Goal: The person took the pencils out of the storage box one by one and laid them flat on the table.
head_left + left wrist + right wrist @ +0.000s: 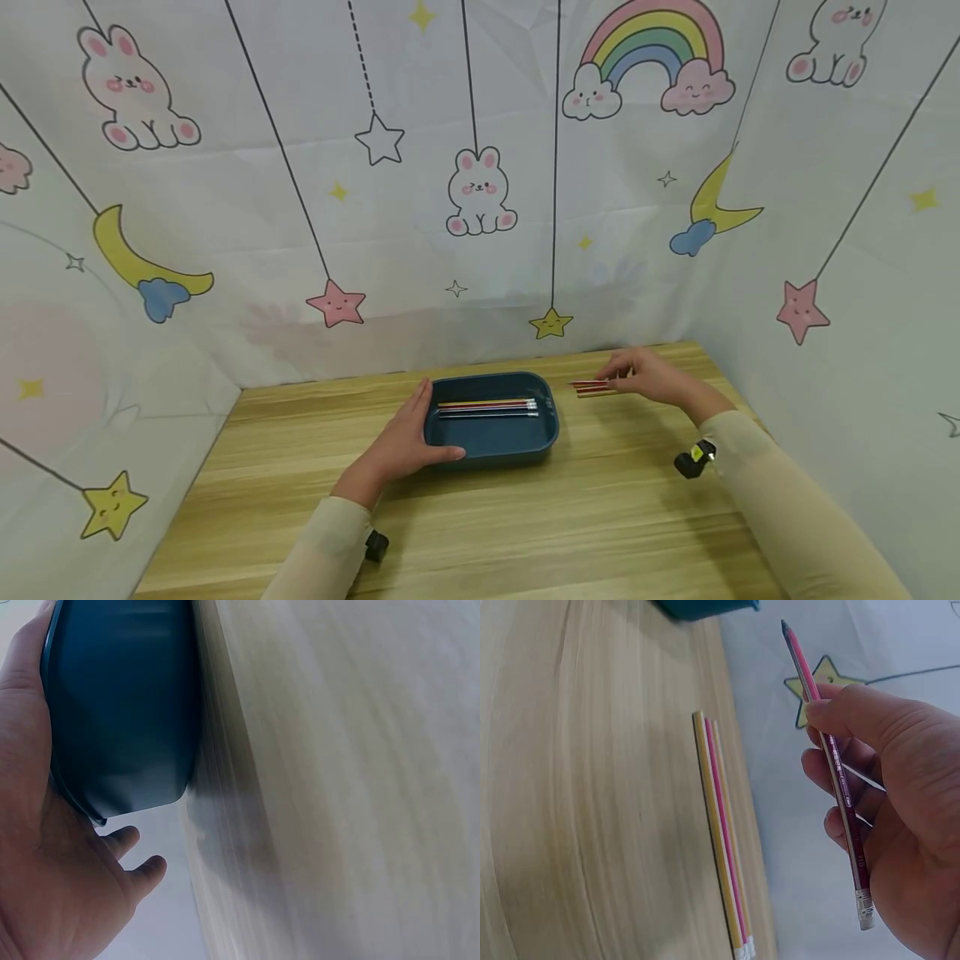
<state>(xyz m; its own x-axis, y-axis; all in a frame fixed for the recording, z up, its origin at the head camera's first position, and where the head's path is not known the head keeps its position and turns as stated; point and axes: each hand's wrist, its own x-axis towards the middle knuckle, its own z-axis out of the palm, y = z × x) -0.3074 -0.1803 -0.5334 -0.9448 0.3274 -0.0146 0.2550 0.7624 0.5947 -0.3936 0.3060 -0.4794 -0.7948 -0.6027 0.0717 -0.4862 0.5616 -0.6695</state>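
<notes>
A dark teal plastic tray (487,442) sits on the table with several pencils (487,408) lying side by side in it, their eraser ends to the right. My left hand (401,437) holds the tray's left end, thumb along the near rim and fingers at the left side. To the right of the tray, my right hand (641,373) pinches a dark red striped pencil (840,776) between thumb and fingers, its dark tip pointing toward the tray. Under this hand, yellow and pink pencils (720,825) lie close together on the table.
The wood-grain table (585,517) ends at a white printed cloth (420,250) behind and at both sides. Black wrist cameras show below the left sleeve (326,542) and the right sleeve (787,492).
</notes>
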